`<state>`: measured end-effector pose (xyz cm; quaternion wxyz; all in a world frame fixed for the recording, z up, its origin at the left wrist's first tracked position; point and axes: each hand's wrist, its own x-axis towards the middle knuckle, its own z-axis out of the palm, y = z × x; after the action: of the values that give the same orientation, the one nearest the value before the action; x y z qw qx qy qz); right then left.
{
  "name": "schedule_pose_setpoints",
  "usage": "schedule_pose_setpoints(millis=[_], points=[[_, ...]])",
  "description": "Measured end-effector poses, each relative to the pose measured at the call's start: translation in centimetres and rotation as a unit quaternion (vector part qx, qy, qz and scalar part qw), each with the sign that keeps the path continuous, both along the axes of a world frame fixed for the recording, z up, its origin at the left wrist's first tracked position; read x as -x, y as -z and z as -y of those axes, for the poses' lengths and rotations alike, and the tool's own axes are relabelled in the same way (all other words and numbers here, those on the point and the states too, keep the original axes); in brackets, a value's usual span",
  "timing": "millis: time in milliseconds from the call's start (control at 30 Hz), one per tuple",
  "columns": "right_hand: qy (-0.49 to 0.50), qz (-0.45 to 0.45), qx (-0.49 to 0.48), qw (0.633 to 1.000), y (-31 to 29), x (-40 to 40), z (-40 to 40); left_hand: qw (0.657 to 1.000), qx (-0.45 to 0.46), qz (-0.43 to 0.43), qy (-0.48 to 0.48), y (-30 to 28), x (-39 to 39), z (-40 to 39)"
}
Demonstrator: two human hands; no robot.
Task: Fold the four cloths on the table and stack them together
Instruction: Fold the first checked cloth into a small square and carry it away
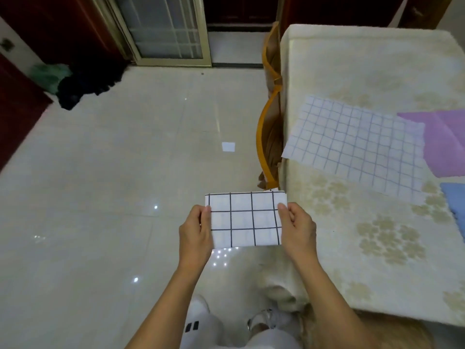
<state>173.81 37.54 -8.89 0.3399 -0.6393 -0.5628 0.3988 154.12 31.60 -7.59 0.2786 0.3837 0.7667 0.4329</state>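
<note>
A white cloth with a black grid is folded into a small rectangle and held in the air over the floor, left of the table. My left hand pinches its left edge and my right hand pinches its right edge. On the table a white cloth with a thin blue grid lies spread flat. A purple cloth lies to its right, partly under it and cut off by the frame. A blue cloth shows at the right edge, mostly out of view.
The table carries a cream cover with a flower pattern that hangs over its near left corner. A yellow wooden chair stands against the table's left side. Glossy tiled floor lies to the left. Dark clothing is piled by the far wall.
</note>
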Motion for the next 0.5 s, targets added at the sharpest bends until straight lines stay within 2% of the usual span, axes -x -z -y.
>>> schedule_pose_setpoints(millis=[300, 500], points=[[-0.067, 0.056, -0.017, 0.996, -0.6, 13.9, 4.6, 0.998, 0.015, 0.002, -0.056, 0.7, 13.1, 6.7], [-0.071, 0.027, -0.018, 0.997, -0.1, 19.1, 6.6, 0.997, 0.009, 0.006, -0.071, 0.7, 18.5, 9.1]])
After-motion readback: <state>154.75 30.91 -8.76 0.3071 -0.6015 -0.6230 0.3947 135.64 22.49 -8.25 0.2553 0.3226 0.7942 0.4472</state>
